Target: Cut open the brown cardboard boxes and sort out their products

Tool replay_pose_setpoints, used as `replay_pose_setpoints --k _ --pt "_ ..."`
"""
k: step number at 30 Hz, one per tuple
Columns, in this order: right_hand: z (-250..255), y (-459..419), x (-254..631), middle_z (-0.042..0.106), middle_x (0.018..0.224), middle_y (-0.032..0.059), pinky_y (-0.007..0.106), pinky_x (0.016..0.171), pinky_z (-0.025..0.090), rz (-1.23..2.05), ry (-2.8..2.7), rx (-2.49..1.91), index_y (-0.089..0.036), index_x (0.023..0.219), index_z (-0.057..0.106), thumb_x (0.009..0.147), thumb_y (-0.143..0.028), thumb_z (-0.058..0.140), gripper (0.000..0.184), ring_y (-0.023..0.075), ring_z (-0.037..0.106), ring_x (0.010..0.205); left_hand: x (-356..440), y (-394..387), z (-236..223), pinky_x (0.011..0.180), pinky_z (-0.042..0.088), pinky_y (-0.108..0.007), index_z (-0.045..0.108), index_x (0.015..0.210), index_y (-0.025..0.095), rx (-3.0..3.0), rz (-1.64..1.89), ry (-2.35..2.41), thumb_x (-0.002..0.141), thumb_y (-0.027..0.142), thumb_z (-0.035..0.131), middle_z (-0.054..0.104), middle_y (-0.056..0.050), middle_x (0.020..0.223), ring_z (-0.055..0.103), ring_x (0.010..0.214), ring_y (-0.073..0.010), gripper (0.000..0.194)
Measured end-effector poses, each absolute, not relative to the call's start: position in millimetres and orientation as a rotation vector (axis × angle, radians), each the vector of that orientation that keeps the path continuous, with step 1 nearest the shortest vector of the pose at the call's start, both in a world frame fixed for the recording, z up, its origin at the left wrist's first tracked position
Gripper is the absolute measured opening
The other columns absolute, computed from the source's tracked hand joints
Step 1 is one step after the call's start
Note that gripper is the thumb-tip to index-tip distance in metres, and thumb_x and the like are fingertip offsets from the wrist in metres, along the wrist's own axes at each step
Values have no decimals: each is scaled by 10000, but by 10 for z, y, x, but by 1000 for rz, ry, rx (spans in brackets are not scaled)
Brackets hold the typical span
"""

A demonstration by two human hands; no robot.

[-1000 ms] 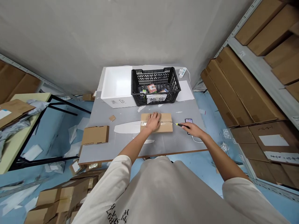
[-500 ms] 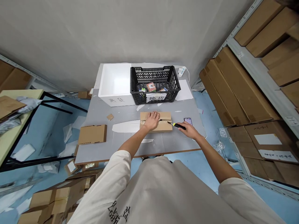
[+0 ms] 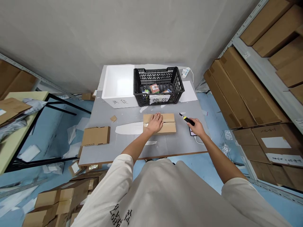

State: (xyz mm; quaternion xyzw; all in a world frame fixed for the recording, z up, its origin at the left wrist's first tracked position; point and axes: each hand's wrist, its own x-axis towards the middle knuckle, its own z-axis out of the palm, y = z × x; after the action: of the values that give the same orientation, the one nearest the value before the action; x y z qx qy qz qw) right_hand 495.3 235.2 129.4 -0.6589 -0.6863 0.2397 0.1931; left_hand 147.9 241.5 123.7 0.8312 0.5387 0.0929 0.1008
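A brown cardboard box (image 3: 169, 126) with a taped centre seam lies on the grey table (image 3: 127, 146). My left hand (image 3: 155, 123) rests flat on top of it, fingers extended over the seam. To the right of the box, my right hand (image 3: 197, 127) grips a black and yellow utility knife (image 3: 188, 120), its blade out and pointing up and left, apart from the box. Under the right hand lies a phone (image 3: 193, 132), partly covered, with a white cable running from it.
At the back stand a white foam box (image 3: 119, 82) and a black plastic crate (image 3: 159, 100) holding small packages. A closed carton (image 3: 96, 136) and a small brown square (image 3: 113, 118) lie to the left. Shelves of cartons (image 3: 233, 90) flank the right side.
My right hand has drawn the utility knife off the box, moving right. The blade now points away above the table. My left hand has stayed on the box; the view shifted slightly.
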Motion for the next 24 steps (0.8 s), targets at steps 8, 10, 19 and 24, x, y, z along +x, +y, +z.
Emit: replay_pose_setpoints --k 8,10,19,24 --pt "1358 2802 4150 649 1287 109 420 1047 449 842 -2062 -1530 -231 1241 661 902 -532 574 462 285 595 1188 1176 1866 1446 1262 109 -530 391 1502 235 2465 225 1504 834 596 672 300 -145 1630 189 1542 -321 810" --pt "1359 2906 3907 639 1335 104 428 1077 421 870 -2163 -1450 -230 1240 660 912 -518 566 446 292 571 1240 1108 1703 1493 1253 130 -533 385 1499 257 2468 175 1508 813 524 727 288 -139 1631 193 1538 -321 812" --pt "1294 2883 3723 721 1205 87 452 1025 426 906 -2284 -1621 -237 1244 637 938 -527 534 434 305 629 1129 914 1648 1391 1019 434 -460 438 1408 240 2069 201 1967 919 349 607 562 -151 1321 551 1221 -329 529" --pt "1251 2533 3802 737 1136 71 352 868 508 1122 -2155 -1546 -240 1166 633 929 -537 560 387 252 673 987 902 1789 1344 867 506 -387 369 1445 255 1737 310 1943 978 196 368 624 -114 1251 637 1076 -272 470"
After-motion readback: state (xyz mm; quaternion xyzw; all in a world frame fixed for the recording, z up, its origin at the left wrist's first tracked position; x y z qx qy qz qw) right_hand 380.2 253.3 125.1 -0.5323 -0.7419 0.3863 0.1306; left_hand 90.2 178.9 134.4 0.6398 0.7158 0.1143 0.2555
